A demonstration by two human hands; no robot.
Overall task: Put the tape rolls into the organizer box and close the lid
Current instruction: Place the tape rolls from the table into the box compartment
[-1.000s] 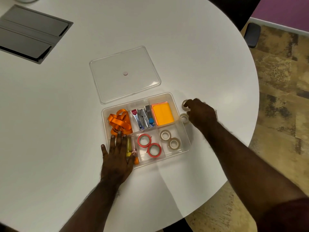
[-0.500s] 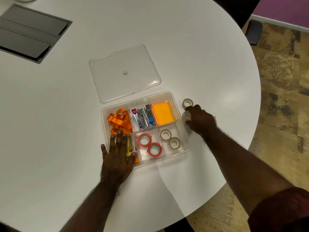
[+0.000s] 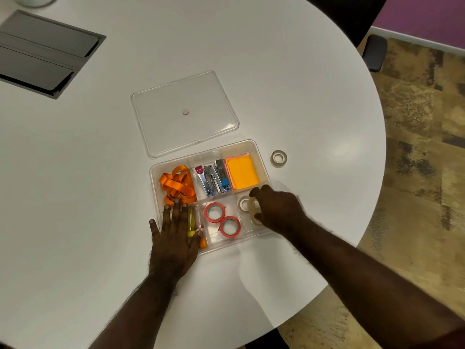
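Half a second ago our right hand (image 3: 279, 210) was on the table just beyond the right wall of the organizer box (image 3: 254, 147), closing on a clear tape roll there; now it hangs over the box's near-right compartment, fingers pinching that clear roll (image 3: 252, 206), which we hold tilted just above the rolls already lying there; so one more roll has crossed the wall and needs only letting go; our left hand (image 3: 175, 233) has not moved, spread flat with fingers apart on the box's near-left corner, pinning it in place and gripping nothing; counting now: two red-rimmed tape rolls (image 3: 222, 219) lie in the box's near-middle compartment; in the near-right compartment we see one pale roll (image 3: 243, 202) plainly, and probably a second one hidden under our hand, though the view there is too blocked to be sure; one clear roll (image 3: 278, 158) is left on the table, just outside the box's far-right corner, apart from it; one lid (image 3: 185, 113) lies flat on the table just behind the box, off it; by our reckoning, one roll to drop, one to fetch, then the lid.
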